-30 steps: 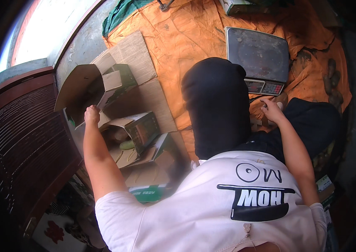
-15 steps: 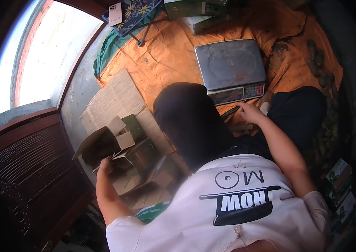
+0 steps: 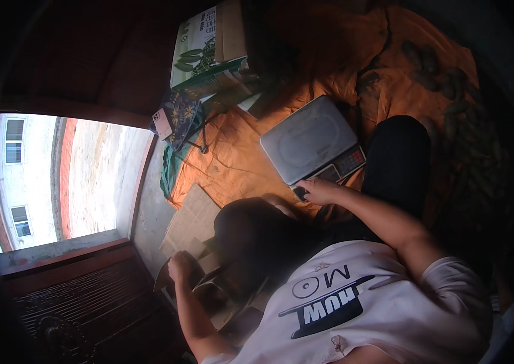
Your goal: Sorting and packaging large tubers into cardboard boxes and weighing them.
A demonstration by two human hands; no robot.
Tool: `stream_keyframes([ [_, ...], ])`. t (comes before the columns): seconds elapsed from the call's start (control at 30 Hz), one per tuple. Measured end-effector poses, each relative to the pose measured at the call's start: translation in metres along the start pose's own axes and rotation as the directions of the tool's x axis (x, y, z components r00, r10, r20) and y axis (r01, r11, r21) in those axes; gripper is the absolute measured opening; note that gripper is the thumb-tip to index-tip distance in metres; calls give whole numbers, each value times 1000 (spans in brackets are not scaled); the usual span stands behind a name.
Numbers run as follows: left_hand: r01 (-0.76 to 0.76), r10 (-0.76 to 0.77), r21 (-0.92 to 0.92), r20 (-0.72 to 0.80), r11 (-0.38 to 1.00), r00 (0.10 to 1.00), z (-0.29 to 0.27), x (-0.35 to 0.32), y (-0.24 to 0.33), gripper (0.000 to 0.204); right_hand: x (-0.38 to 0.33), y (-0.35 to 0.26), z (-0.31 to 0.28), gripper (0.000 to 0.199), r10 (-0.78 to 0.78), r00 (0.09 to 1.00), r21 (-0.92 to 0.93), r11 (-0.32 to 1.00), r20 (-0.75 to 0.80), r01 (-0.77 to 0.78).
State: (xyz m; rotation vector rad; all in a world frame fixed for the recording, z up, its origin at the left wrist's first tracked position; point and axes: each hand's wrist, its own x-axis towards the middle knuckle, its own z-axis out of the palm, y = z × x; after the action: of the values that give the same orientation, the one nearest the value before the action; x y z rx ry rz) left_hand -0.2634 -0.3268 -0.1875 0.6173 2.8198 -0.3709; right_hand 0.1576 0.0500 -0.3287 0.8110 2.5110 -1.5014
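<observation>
The digital scale (image 3: 308, 139) lies on the orange tarp (image 3: 223, 167), the right hand (image 3: 319, 190) at its front; leaning there could skew its reading. The left hand (image 3: 179, 266) meets an open cardboard box (image 3: 162, 278), which a tug might tip; I can't tell if either grip is pinching.

A creased orange sheet (image 3: 233, 161) covers much of the grey floor (image 3: 154, 209) before me, green sheeting (image 3: 171, 170) showing at its left. A flat scale (image 3: 311, 136) sits on it; long, dark vegetables (image 3: 429, 59) lie along its right. Flattened cardboard (image 3: 190, 219) lies by the near left edge, next to open boxes (image 3: 211, 297).
</observation>
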Motion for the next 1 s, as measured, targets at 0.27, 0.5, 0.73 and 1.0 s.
stream_keyframes([
  [0.27, -720, 630, -101, -411, 687, 659, -114, 46, 301, 34, -15, -60, -166, 48, -291, 898, 40, 946, -331, 321],
  [0.5, -882, 686, -24, -618, 470, 383, -152, 70, 543, 49, -28, -32, -246, 44, -55, 772, 372, 853, -634, 366],
  [0.73, -597, 502, -111, -431, 795, 750, -144, 109, 669, 92, -52, -22, -242, 48, -167, 796, 0, 979, -582, 205],
  [1.0, -692, 538, 70, -687, 718, 489, -117, 195, 662, 66, -54, -29, -255, 44, -143, 797, 69, 972, -587, 226],
])
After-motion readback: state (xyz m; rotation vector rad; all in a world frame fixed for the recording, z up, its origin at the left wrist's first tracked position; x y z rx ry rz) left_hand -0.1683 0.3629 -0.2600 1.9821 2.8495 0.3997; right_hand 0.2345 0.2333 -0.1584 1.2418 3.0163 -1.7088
